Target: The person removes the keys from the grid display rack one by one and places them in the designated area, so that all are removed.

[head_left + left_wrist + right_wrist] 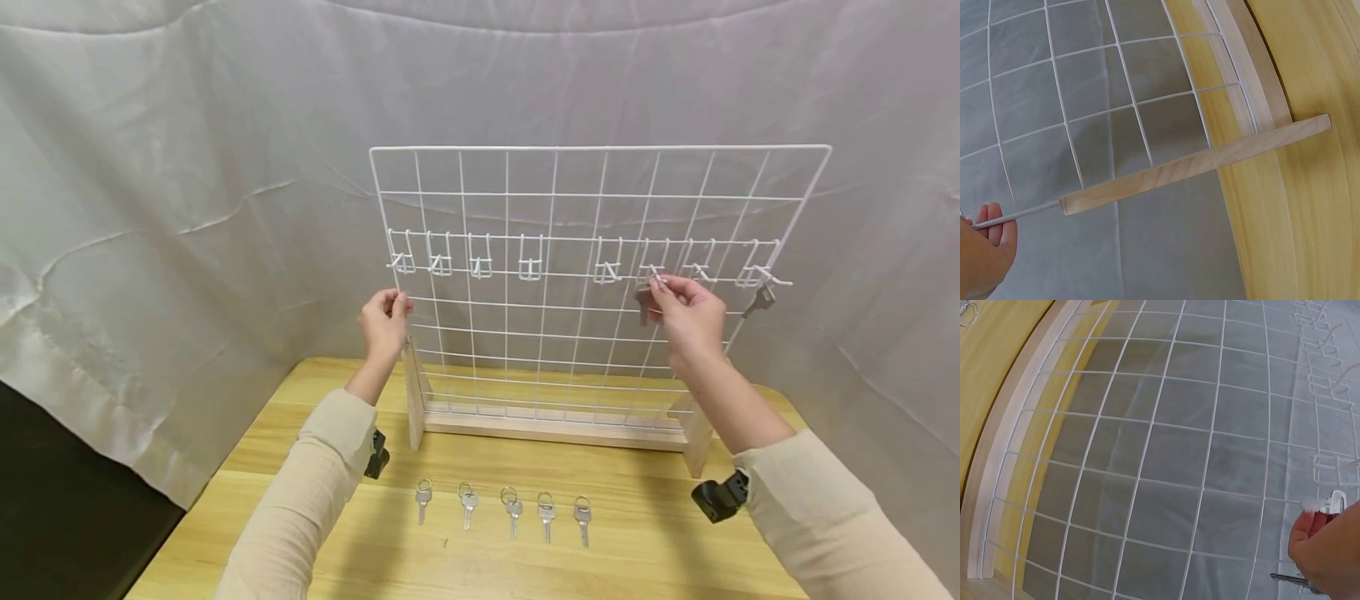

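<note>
In the head view a white wire grid (528,308) stands in a wooden base. My left hand (384,325) grips its left edge wire; the left wrist view shows that hand (988,253) with fingers around the wire. My right hand (693,321) pinches a key (643,304) by its ring end at a white hook (652,271), third from the right. Whether the ring is on the hook is hidden by the fingers. In the right wrist view the key (1294,579) sticks out below my right hand (1329,550). Another key (761,298) hangs at the rightmost hook (757,275).
Several keys with rings, such as the leftmost key (423,495) and the rightmost key (582,517), lie in a row on the wooden table (637,558) before the base. More hooks, including one at the far left (402,263), line the grid. Grey cloth (225,125) surrounds the table.
</note>
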The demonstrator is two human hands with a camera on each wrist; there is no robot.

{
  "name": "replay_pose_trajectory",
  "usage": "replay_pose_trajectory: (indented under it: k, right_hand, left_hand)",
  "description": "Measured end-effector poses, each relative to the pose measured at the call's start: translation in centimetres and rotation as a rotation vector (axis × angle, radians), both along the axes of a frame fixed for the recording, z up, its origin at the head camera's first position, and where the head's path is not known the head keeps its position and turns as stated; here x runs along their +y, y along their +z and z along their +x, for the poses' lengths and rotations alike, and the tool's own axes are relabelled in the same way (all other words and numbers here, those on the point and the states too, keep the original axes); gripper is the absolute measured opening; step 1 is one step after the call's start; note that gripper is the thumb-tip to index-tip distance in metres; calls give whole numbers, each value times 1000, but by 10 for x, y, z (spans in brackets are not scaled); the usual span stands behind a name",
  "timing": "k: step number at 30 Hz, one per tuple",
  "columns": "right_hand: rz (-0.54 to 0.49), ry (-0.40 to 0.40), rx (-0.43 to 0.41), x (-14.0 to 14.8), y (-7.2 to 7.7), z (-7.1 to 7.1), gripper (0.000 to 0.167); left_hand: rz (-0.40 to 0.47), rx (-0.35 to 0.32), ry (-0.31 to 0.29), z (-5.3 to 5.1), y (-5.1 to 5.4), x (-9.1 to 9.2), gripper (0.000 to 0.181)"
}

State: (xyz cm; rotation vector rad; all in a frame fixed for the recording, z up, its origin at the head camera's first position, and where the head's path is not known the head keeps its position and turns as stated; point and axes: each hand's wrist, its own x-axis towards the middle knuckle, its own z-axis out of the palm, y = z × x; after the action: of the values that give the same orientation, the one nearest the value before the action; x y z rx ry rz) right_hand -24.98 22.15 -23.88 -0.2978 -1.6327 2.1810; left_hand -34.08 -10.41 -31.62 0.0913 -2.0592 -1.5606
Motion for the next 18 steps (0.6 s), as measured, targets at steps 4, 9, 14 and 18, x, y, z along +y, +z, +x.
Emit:
replay_pose_trajectory:
  k: [4, 9, 14, 18]
  right_hand:
    - [3, -24, 10, 0, 1, 4, 23]
    - [53, -26, 29, 2, 1, 11, 21]
    - [44, -34, 59, 5, 1, 16, 20]
    - [43, -51, 101, 7, 3, 20, 15]
  left_hand:
    - [-7, 3, 2, 1, 1, 0, 21]
    - [-13, -5, 0, 0, 1, 0, 21]
    - [-6, -4, -2, -1, -1, 0, 21]
    - [8, 5, -2, 0, 0, 0, 20]
